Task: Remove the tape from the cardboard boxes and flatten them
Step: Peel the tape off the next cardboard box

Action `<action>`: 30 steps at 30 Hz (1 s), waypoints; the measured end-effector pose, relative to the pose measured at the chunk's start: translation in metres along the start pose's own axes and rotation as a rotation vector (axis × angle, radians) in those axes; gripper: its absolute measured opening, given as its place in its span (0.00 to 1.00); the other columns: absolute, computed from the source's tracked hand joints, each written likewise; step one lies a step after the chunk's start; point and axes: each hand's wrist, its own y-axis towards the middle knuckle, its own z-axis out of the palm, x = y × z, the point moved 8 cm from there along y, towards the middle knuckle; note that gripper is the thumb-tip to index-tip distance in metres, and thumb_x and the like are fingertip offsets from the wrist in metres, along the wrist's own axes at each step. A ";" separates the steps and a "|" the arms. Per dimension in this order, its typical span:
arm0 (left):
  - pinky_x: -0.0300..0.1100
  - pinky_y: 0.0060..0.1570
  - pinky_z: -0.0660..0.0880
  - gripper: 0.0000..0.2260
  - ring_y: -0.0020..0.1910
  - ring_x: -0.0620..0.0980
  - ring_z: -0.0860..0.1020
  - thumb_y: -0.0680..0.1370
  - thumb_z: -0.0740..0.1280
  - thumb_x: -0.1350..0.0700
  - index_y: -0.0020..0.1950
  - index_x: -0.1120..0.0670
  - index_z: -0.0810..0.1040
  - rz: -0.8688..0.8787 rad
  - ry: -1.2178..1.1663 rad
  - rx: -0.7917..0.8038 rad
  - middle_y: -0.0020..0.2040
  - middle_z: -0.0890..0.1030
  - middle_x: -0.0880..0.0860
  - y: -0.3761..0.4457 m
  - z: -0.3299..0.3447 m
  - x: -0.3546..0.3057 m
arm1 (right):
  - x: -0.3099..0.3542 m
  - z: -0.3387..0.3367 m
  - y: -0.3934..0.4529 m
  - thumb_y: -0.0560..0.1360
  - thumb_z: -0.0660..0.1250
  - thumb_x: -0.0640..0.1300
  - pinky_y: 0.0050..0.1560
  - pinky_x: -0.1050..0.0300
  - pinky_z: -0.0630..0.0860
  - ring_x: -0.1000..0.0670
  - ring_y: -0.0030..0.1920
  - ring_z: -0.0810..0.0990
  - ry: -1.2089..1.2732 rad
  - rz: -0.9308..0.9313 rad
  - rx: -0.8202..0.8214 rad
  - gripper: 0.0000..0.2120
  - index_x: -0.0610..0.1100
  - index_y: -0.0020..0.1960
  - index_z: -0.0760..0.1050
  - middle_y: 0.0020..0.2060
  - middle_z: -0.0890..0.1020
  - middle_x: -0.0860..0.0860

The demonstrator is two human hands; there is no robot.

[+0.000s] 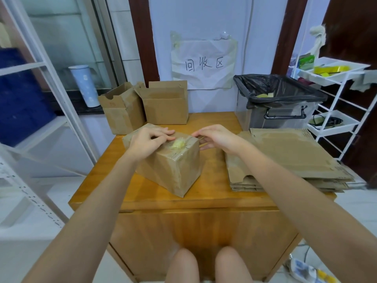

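A taped cardboard box (pixel 173 170) stands closed on the wooden table (pixel 204 193), turned corner-on to me. Clear tape runs across its top, and a crumpled yellowish wad of tape (pixel 177 144) lies on that top face. My left hand (pixel 150 140) rests on the box top with fingers curled, fingertips at the tape beside the wad. My right hand (pixel 216 137) reaches to the far right top edge of the box, fingers bent and touching that edge. Whether either hand pinches tape is not clear.
Two opened cardboard boxes (pixel 146 105) stand at the table's back left. A stack of flattened boxes (pixel 289 160) lies on the right. A bin lined with a black bag (pixel 279 99) sits at the back right. A white rack (pixel 334 94) stands farther right.
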 end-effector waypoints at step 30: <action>0.28 0.59 0.68 0.12 0.58 0.32 0.75 0.75 0.70 0.61 0.47 0.43 0.84 0.009 -0.013 0.065 0.51 0.81 0.34 0.001 -0.013 0.004 | -0.041 0.064 -0.045 0.75 0.70 0.40 0.48 0.70 0.75 0.55 0.51 0.77 0.026 -0.303 -0.092 0.13 0.39 0.59 0.74 0.51 0.77 0.50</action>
